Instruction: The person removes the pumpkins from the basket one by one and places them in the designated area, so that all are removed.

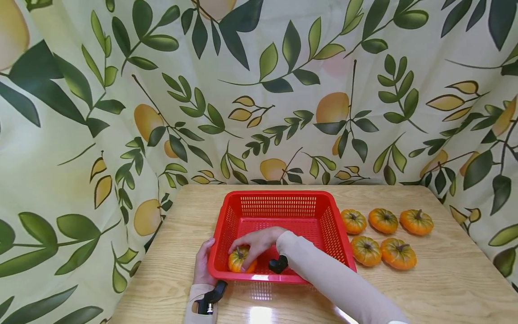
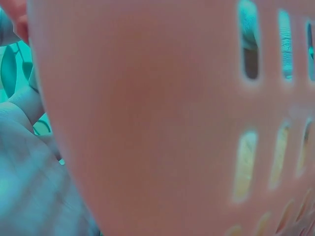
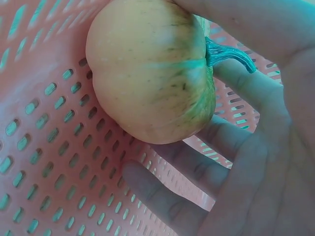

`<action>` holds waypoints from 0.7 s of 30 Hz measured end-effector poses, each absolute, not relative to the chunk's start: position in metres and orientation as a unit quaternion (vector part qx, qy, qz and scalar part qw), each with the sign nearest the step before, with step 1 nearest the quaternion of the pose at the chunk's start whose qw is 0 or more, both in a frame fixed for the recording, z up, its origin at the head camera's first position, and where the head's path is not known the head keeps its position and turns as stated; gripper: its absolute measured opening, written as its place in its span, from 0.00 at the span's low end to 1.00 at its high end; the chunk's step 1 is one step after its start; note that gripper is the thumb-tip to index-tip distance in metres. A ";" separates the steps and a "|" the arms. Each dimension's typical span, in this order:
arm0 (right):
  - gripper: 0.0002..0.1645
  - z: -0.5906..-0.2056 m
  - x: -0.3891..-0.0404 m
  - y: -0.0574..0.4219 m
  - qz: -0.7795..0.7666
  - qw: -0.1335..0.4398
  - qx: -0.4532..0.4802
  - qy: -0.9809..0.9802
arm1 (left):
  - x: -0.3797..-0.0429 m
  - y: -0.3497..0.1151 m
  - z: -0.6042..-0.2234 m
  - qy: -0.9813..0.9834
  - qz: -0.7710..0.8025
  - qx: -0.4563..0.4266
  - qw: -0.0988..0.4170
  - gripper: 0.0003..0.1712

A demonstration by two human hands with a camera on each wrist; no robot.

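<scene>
In the head view a red plastic basket (image 1: 279, 275) with slotted walls stands on the table. My left hand (image 1: 204, 265) grips its left rim near the front corner from outside; the left wrist view shows part of this hand (image 2: 34, 167) beside the basket wall (image 2: 147, 118). My right hand (image 1: 259, 243) reaches into the basket's front left corner and holds a small orange pumpkin (image 1: 236, 261). Up close in the right wrist view, thumb and fingers lie about the pumpkin (image 3: 147, 73), its curved stem towards the palm, close over the perforated basket floor.
Several small orange pumpkins, one of them at the near right (image 1: 398, 253), sit in two rows right of the basket on the wooden table (image 1: 449, 279). A leaf-and-fruit patterned cloth (image 1: 283, 112) hangs behind and along the sides. My right forearm crosses the basket's front right rim.
</scene>
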State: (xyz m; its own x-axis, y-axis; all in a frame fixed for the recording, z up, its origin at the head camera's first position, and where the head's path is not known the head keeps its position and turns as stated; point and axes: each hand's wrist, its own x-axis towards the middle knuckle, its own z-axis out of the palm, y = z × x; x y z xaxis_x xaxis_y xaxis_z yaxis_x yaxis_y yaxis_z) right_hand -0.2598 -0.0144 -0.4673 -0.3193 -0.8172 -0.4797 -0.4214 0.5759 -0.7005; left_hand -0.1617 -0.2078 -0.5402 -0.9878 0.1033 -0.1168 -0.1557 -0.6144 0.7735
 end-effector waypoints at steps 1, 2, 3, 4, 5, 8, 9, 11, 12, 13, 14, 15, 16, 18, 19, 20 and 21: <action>0.31 -0.467 -0.259 -0.014 -0.233 0.428 -0.396 0.778 | -0.161 -0.208 -0.539 0.433 0.898 -0.027 0.073 0.19; 0.31 -0.467 -0.259 -0.015 -0.234 0.428 -0.394 0.778 | -0.161 -0.207 -0.539 0.433 0.898 -0.024 0.074 0.19; 0.31 -0.467 -0.259 -0.015 -0.234 0.428 -0.394 0.779 | -0.161 -0.207 -0.538 0.432 0.899 -0.020 0.075 0.19; 0.31 -0.467 -0.259 -0.015 -0.234 0.428 -0.393 0.779 | -0.161 -0.207 -0.537 0.432 0.899 -0.017 0.076 0.19; 0.31 -0.467 -0.259 -0.015 -0.234 0.427 -0.394 0.780 | -0.160 -0.207 -0.537 0.432 0.899 -0.014 0.077 0.19; 0.31 -0.467 -0.259 -0.015 -0.230 0.422 -0.397 0.782 | -0.160 -0.206 -0.535 0.432 0.899 -0.006 0.079 0.20; 0.31 -0.467 -0.259 -0.015 -0.228 0.421 -0.397 0.783 | -0.161 -0.206 -0.535 0.432 0.898 -0.006 0.080 0.20; 0.31 -0.467 -0.260 -0.015 -0.226 0.418 -0.397 0.785 | -0.161 -0.205 -0.535 0.433 0.898 -0.007 0.081 0.20; 0.31 -0.467 -0.260 -0.014 -0.224 0.417 -0.397 0.787 | -0.161 -0.205 -0.535 0.434 0.897 -0.008 0.082 0.21; 0.30 -0.467 -0.260 -0.014 -0.223 0.416 -0.396 0.788 | -0.162 -0.205 -0.536 0.434 0.897 -0.011 0.084 0.21; 0.30 -0.467 -0.261 -0.014 -0.223 0.415 -0.394 0.789 | -0.162 -0.204 -0.536 0.435 0.896 -0.014 0.085 0.22; 0.30 -0.466 -0.260 -0.014 -0.223 0.416 -0.392 0.790 | -0.162 -0.204 -0.537 0.437 0.895 -0.019 0.086 0.22; 0.30 -0.466 -0.260 -0.014 -0.223 0.417 -0.390 0.790 | -0.162 -0.204 -0.537 0.440 0.894 -0.022 0.087 0.24; 0.30 -0.465 -0.259 -0.015 -0.224 0.418 -0.388 0.790 | -0.163 -0.203 -0.538 0.446 0.890 -0.036 0.089 0.27; 0.30 -0.464 -0.259 -0.015 -0.225 0.419 -0.386 0.791 | -0.164 -0.203 -0.538 0.451 0.887 -0.042 0.090 0.29; 0.30 -0.464 -0.258 -0.015 -0.225 0.418 -0.386 0.791 | -0.165 -0.203 -0.538 0.455 0.884 -0.047 0.090 0.31; 0.30 -0.464 -0.258 -0.016 -0.224 0.418 -0.386 0.792 | -0.165 -0.203 -0.538 0.460 0.882 -0.053 0.091 0.32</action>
